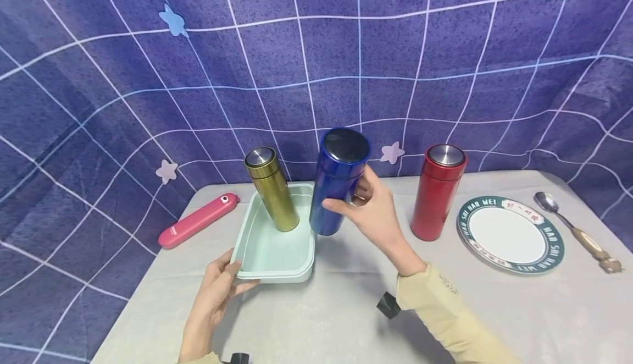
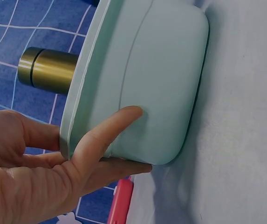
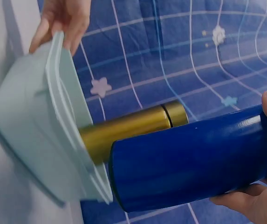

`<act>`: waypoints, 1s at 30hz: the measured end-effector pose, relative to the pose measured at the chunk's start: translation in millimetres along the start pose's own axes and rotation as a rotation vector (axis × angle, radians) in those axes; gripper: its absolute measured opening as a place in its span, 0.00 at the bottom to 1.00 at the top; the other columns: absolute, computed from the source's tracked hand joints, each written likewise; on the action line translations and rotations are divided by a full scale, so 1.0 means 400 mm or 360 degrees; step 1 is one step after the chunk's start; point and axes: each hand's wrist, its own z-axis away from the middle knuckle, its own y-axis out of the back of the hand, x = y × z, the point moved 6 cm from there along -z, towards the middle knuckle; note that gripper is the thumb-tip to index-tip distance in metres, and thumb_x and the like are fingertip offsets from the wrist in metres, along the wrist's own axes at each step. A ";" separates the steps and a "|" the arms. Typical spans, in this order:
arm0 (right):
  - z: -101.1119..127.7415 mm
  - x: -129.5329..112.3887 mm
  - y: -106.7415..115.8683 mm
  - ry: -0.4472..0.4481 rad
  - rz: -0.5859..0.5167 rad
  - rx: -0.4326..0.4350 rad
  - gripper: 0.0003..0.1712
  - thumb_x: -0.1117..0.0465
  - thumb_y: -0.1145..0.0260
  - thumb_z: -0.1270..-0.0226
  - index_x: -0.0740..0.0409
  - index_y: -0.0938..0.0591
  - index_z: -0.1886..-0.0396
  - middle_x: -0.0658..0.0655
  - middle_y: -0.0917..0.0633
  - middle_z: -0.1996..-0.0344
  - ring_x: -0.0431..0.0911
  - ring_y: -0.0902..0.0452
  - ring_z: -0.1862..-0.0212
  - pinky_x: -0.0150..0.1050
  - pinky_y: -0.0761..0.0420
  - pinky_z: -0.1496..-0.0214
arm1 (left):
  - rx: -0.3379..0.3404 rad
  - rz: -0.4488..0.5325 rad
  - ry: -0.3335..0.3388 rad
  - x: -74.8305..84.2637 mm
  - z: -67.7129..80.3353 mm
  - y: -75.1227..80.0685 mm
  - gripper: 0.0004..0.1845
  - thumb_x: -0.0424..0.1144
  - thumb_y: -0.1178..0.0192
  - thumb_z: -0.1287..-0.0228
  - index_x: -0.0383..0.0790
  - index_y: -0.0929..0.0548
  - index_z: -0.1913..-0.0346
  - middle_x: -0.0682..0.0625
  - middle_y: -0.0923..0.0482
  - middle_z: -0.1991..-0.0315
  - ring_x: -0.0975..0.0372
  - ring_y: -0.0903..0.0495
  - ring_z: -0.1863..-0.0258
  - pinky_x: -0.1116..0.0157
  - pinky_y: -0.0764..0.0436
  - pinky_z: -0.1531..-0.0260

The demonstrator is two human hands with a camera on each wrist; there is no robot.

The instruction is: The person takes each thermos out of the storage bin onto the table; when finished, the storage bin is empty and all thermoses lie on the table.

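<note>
Head view: right hand [image 1: 374, 210] has its grip wrapped round the blue flask [image 1: 338, 180], thumb in front, fingers behind. Flask is tilted slightly, its base at the right rim of the mint tray [image 1: 275, 254]; can't tell if it touches the rim. Gold flask [image 1: 272, 189] stands inside the tray, toward its far side, leaning a bit. Left hand [image 1: 215, 290] holds the tray's near-left corner, thumb over the rim, fingers curled under the edge. Red flask [image 1: 437, 192] stands upright on the grey bench [image 1: 346, 320], right of the tray, apart from the blue one. White plate [image 1: 510, 233] with green lettered rim lies further right of the tray, a spoon [image 1: 573, 226] beyond it. Pink case [image 1: 199, 220] lies left of the tray.

Left wrist view: left hand [image 2: 40, 172] pinches the tray [image 2: 156, 70] corner, thumb pressed on the outer wall, fingers on the rim side. Gold flask [image 2: 47, 69] top pokes out past the tray's rim. Pink case [image 2: 120, 203] edge shows beside the tray.

Right wrist view: right hand [image 3: 259, 196] grips the blue flask [image 3: 194, 163], whose base sits just at the tray [image 3: 35, 126] rim. Gold flask [image 3: 133, 128] stands in the tray behind the blue one. Left hand [image 3: 63, 18] is on the tray's far corner.
</note>
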 end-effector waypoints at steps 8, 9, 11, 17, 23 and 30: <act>0.000 0.011 0.072 -0.0067 0.0130 0.0093 0.37 0.65 0.22 0.54 0.56 0.26 0.41 0.61 0.16 0.56 0.48 0.18 0.59 0.39 0.17 0.54 | -0.0017 0.0023 -0.0015 0.002 0.006 0.001 0.26 0.27 0.65 0.29 0.22 0.50 0.31 0.25 0.43 0.36 0.37 0.34 0.42 0.54 0.19 0.54; 0.001 0.020 0.082 -0.0077 0.0154 0.0111 0.37 0.63 0.22 0.54 0.55 0.26 0.41 0.60 0.16 0.56 0.48 0.18 0.58 0.40 0.17 0.54 | -0.0022 0.0022 -0.0018 0.002 0.006 0.001 0.26 0.27 0.65 0.29 0.22 0.50 0.31 0.26 0.43 0.36 0.37 0.34 0.42 0.54 0.19 0.54; 0.002 0.050 0.102 -0.0099 0.0186 0.0151 0.38 0.61 0.21 0.55 0.52 0.26 0.40 0.59 0.16 0.56 0.47 0.18 0.58 0.40 0.17 0.53 | -0.0030 0.0023 -0.0023 0.002 0.006 -0.001 0.26 0.27 0.65 0.29 0.22 0.50 0.31 0.26 0.43 0.36 0.37 0.34 0.42 0.54 0.19 0.53; 0.007 0.125 0.145 -0.0220 0.0332 0.0245 0.41 0.54 0.20 0.57 0.46 0.26 0.40 0.57 0.16 0.55 0.47 0.18 0.55 0.43 0.17 0.51 | -0.0039 0.0025 -0.0031 0.002 0.007 -0.002 0.25 0.27 0.66 0.29 0.22 0.50 0.31 0.26 0.42 0.36 0.38 0.34 0.42 0.54 0.20 0.53; 0.008 0.165 0.163 -0.0316 0.0401 0.0274 0.42 0.52 0.21 0.57 0.45 0.27 0.38 0.58 0.16 0.53 0.50 0.19 0.53 0.47 0.19 0.48 | -0.0044 0.0023 -0.0031 0.002 0.008 -0.002 0.25 0.28 0.66 0.28 0.23 0.50 0.31 0.27 0.42 0.36 0.38 0.33 0.42 0.54 0.20 0.53; 0.011 0.190 0.165 -0.0313 0.0488 0.0279 0.43 0.55 0.20 0.57 0.44 0.27 0.37 0.58 0.16 0.53 0.49 0.19 0.54 0.46 0.19 0.48 | -0.0031 0.0008 -0.0025 0.004 0.009 -0.002 0.25 0.28 0.66 0.28 0.23 0.49 0.31 0.27 0.42 0.36 0.38 0.33 0.42 0.54 0.20 0.53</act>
